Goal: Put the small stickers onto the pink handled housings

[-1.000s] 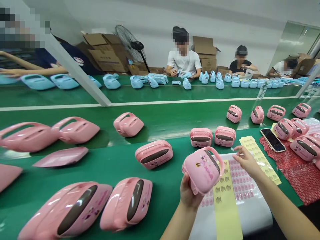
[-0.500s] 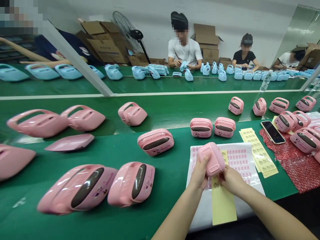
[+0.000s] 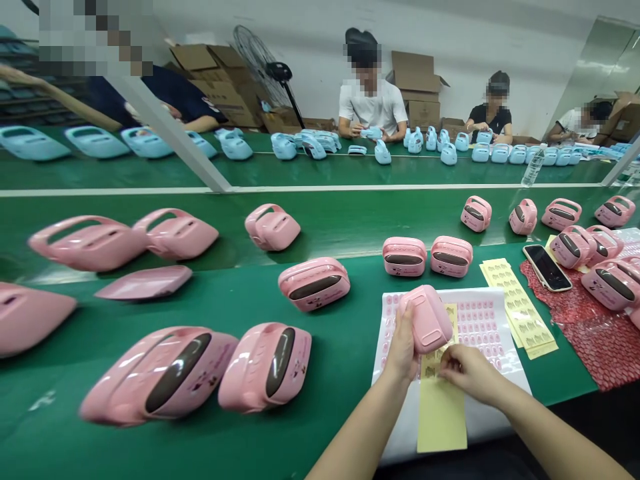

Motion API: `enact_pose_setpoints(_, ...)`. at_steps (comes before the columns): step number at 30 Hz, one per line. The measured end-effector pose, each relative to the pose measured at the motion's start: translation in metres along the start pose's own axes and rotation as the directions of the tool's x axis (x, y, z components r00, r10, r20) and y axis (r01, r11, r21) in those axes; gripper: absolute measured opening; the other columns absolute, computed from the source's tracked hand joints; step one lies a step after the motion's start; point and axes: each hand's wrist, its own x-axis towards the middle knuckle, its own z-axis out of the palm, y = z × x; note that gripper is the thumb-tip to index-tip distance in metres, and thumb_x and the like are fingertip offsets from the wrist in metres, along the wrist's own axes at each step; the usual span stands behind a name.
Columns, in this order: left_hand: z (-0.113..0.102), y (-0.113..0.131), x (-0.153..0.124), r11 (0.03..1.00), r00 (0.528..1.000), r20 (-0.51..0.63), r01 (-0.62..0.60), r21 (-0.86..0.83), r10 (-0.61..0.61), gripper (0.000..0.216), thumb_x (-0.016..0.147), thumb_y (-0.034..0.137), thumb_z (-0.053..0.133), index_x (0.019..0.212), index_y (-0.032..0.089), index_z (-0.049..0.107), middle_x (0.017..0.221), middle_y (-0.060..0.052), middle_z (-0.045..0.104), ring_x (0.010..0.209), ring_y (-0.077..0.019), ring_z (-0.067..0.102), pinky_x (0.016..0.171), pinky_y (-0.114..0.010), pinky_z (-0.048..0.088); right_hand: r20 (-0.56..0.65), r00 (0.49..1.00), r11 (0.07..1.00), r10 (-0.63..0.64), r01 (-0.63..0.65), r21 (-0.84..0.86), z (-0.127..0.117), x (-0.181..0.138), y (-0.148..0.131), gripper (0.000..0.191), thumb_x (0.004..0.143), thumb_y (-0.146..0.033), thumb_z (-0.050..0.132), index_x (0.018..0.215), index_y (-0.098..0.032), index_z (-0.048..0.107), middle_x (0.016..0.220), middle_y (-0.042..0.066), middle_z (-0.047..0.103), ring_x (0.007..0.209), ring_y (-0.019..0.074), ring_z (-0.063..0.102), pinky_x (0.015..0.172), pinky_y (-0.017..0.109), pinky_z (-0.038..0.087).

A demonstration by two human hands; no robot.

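Holding a pink case [image 3: 427, 320] just above the paper sheets, the left hand [image 3: 403, 350] is closed around its near left side. The case is tilted and shows its plain back to the camera.

The right hand [image 3: 465, 373] is just beside and below it. Its fingertips are pinched together on the upper part of a yellow strip [image 3: 443, 417]. If a sticker is between them is too small to tell. The strip lies on a white sticker sheet [image 3: 507, 373], which is spread on the green tabletop [image 3: 340, 347].

To the left, near the front edge, two finished cases [image 3: 267, 367] lie side by side with the dark window up. A little further stands one more case [image 3: 314, 285]. Behind the white sheet a pair of cases [image 3: 404, 256] stands close together. To the right of the sheet are yellow sticker sheets [image 3: 520, 310], then a phone [image 3: 547, 267] and a red patterned sheet [image 3: 595, 333] which carries more pink cases.

Beyond, a green belt [image 3: 350, 223] carries other pink shells, some of them blurred at the left. On the far tabletop stand many blue cases [image 3: 450, 153]. Co-workers [image 3: 373, 107] sit behind them, with their hands on blue parts. At the wall are cardboard boxes [image 3: 210, 73] and a fan [image 3: 265, 63].
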Motion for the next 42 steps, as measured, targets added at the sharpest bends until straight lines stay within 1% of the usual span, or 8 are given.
enact_pose_setpoints(4,0.001,0.002,0.0,1.0,1.0,0.013,0.008,-0.004,-0.008,0.055,0.057,0.05,0.072,0.099,0.018,0.058,0.075,0.0,0.062,0.066,-0.0154,0.059,0.062,-0.027,0.049,-0.129,0.989,0.986,0.069,-0.088,-0.143,0.009,0.017,0.0,0.009,0.07,-0.008,0.053,0.071,-0.016,0.057,0.075,0.003,0.062,0.068,0.0163,0.056,0.058,0.023,0.035)
enact_pose_setpoints(9,0.001,0.002,-0.002,1.0,1.0,0.016,-0.002,-0.024,0.002,0.052,0.056,0.044,0.073,0.099,0.017,0.057,0.078,0.0,0.064,0.076,-0.0179,0.061,0.069,-0.028,0.049,-0.158,0.986,0.94,0.048,-0.098,-0.325,0.019,0.021,0.003,0.017,0.073,-0.01,0.051,0.086,-0.016,0.06,0.091,0.009,0.063,0.08,0.0209,0.059,0.063,0.026,0.037)
enact_pose_setpoints(15,-0.001,0.009,-0.01,0.998,1.0,-0.018,-0.024,-0.06,0.023,0.052,0.058,0.048,0.071,0.1,0.018,0.057,0.083,-0.002,0.066,0.08,-0.0207,0.063,0.073,-0.031,0.051,0.0,0.997,0.882,-0.076,0.067,-0.466,-0.019,0.028,0.013,0.011,0.074,-0.009,0.052,0.076,-0.017,0.059,0.085,0.006,0.062,0.081,0.0195,0.056,0.064,0.025,0.034)
enact_pose_setpoints(20,0.003,0.006,-0.006,0.999,0.999,0.028,-0.014,-0.033,0.015,0.05,0.06,0.045,0.071,0.1,0.018,0.057,0.088,-0.004,0.067,0.089,-0.0237,0.062,0.076,-0.033,0.05,-0.004,0.997,0.884,-0.08,0.069,-0.462,-0.034,0.032,0.015,0.014,0.073,-0.004,0.049,0.076,-0.015,0.056,0.081,0.006,0.061,0.074,0.0175,0.055,0.061,0.024,0.033)
enact_pose_setpoints(30,0.004,-0.008,0.002,0.996,0.995,0.046,-0.086,0.038,0.085,0.054,0.065,0.052,0.068,0.108,0.022,0.055,0.099,-0.004,0.063,0.093,-0.0211,0.059,0.081,-0.031,0.048,-0.169,0.986,0.979,0.013,-0.047,-0.197,-0.021,0.022,0.017,0.012,0.073,-0.007,0.052,0.068,-0.016,0.058,0.08,0.005,0.057,0.076,0.0172,0.054,0.068,0.026,0.039)
enact_pose_setpoints(35,0.005,-0.007,0.004,0.997,0.999,0.003,-0.048,0.053,0.048,0.054,0.066,0.052,0.067,0.107,0.02,0.055,0.097,-0.004,0.063,0.092,-0.0206,0.059,0.077,-0.029,0.048,0.06,0.994,0.996,-0.087,0.085,0.033,-0.036,0.003,0.021,0.008,0.068,-0.01,0.059,0.064,-0.017,0.056,0.072,0.001,0.055,0.073,0.0155,0.052,0.067,0.026,0.039)
enact_pose_setpoints(38,0.005,-0.008,0.007,0.996,0.998,0.012,-0.062,0.06,0.062,0.056,0.065,0.053,0.067,0.109,0.02,0.056,0.101,-0.006,0.064,0.097,-0.0224,0.059,0.08,-0.03,0.047,0.143,0.979,0.936,-0.145,0.089,0.342,-0.052,-0.007,0.015,0.015,0.068,-0.029,0.064,0.067,-0.018,0.054,0.067,-0.002,0.052,0.063,0.0122,0.048,0.061,0.025,0.038)
enact_pose_setpoints(42,0.006,-0.011,0.008,0.981,0.988,0.054,-0.148,0.125,0.142,0.054,0.066,0.054,0.066,0.107,0.021,0.056,0.117,-0.009,0.059,0.115,-0.0263,0.049,0.093,-0.034,0.039,0.017,0.988,0.818,-0.154,0.118,0.563,-0.072,-0.005,-0.015,0.036,0.063,-0.049,0.068,0.066,-0.018,0.051,0.064,-0.003,0.049,0.06,0.0108,0.045,0.058,0.024,0.036)
